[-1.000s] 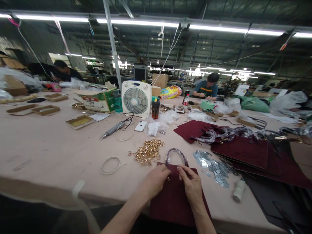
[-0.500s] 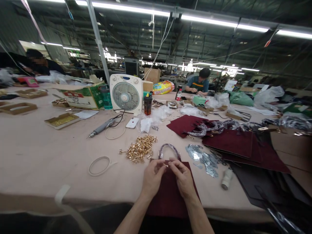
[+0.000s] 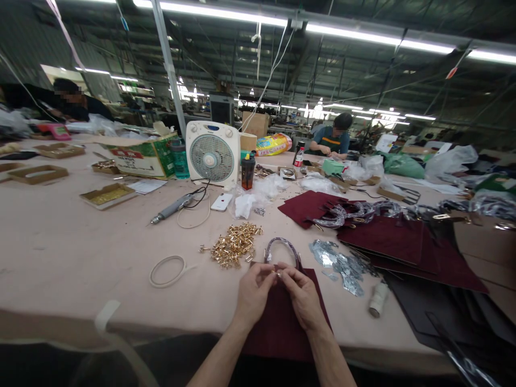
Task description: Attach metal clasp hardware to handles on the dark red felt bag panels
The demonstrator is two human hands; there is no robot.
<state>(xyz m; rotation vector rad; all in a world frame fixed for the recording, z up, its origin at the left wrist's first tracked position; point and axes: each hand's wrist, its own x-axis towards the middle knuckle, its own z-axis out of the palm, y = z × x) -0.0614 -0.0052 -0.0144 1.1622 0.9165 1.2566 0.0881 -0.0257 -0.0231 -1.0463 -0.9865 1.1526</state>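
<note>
1. Fingertips meeting, the left hand and right hand pinch a small metal piece above the upper part of a dark red panel. Each grip is pressed together, thumb against finger.

2. A second earlier, the hands stand apart over the panel, a gold piece showing at the left one; now they join at one spot, much as half a second ago. The work appears to have narrowed to a two-handed hold on one part.

3. Fingers cover most of the piece: its shape, and whether it touches the panel, cannot be told.

4. The panel lies at the near edge of the bench, its glossy handle arching beyond the fingertips. Hands and forearms hide portions of it; its lower edge fades into shadow.

5. A pile of gold fittings lies left of the handle; to the right, thin metal plates overlap too closely to count.

6. Farther right, more red panels lie stacked, partly covered by wrapped handles. Across the bench, a person sits behind clutter, hand details too small to read.
</note>
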